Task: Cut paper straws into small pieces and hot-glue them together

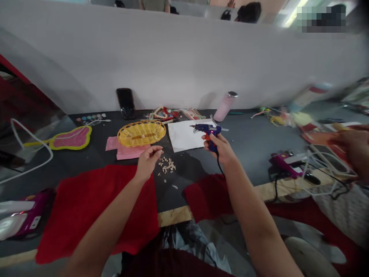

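Observation:
My right hand (221, 148) is wrapped round a blue hot glue gun (205, 128) with an orange trigger and a small red light. Its nozzle points left over a white sheet of paper (184, 138). My left hand (149, 161) is held in a pinch, thumb against fingertips; whatever lies between them is too small to make out. Just right of those fingers, small pale bead-like pieces (168, 165) lie scattered on the dark table. Behind my left hand a yellow woven basket (141, 134) rests on pink cloth pieces (129, 154).
Red cloth (106, 204) covers the table's front left. A phone (126, 103) and a pink bottle (226, 105) stand by the white partition. Purple devices (288, 163) with cables sit at both sides. At far right is another person's blurred hand (356, 144).

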`<state>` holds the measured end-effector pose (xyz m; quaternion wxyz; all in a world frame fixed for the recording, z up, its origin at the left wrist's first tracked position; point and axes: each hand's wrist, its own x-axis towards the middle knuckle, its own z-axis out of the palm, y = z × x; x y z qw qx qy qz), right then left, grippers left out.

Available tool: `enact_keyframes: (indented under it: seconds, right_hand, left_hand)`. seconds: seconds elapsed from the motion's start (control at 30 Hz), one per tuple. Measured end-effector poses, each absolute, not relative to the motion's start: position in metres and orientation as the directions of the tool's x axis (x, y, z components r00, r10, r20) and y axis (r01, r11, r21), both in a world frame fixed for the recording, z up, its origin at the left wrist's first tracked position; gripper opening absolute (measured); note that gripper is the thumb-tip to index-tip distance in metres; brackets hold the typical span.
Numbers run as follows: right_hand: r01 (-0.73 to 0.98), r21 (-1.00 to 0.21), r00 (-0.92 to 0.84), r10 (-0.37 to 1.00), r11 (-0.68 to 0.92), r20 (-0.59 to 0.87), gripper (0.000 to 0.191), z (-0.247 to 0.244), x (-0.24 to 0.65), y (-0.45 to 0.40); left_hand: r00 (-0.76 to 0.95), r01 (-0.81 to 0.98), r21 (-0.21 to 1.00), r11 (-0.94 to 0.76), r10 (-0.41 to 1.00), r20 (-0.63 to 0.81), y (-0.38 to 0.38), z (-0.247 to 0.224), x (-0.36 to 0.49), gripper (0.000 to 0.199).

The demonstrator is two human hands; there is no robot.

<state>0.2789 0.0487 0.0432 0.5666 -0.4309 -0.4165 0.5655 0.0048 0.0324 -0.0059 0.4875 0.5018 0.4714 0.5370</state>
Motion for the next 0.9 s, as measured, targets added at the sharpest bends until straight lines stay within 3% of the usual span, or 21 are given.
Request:
enact_keyframes:
  seconds: [0.2, 0.5, 0.9]
  right_hand:
    - [-0.353, -0.934, -0.171, 0.985, -0.064, -0.004, 0.029, 0.013, 0.244, 0.042]
    - [-0.198, -0.98, -0.374, 0.925, -0.006, 0.07, 0.024, 0.005, 0.232, 0.031]
    - [-0.172, -0.985, -0.414, 0.908, -0.011, 0.062, 0.021, 0.001, 0.229, 0.031]
  left_hand:
    - [-0.028, -0.259, 0.964, 0.053, 0.998, -0.063, 0.044, -0.008, 0.01, 0.029]
    - [0.021, -0.281, 0.955, 0.093, 0.996, -0.091, 0.051, -0.017, 0.01, 0.028]
    - [0.024, -0.341, 0.933, 0.116, 0.993, -0.115, 0.05, -0.018, 0.01, 0.022]
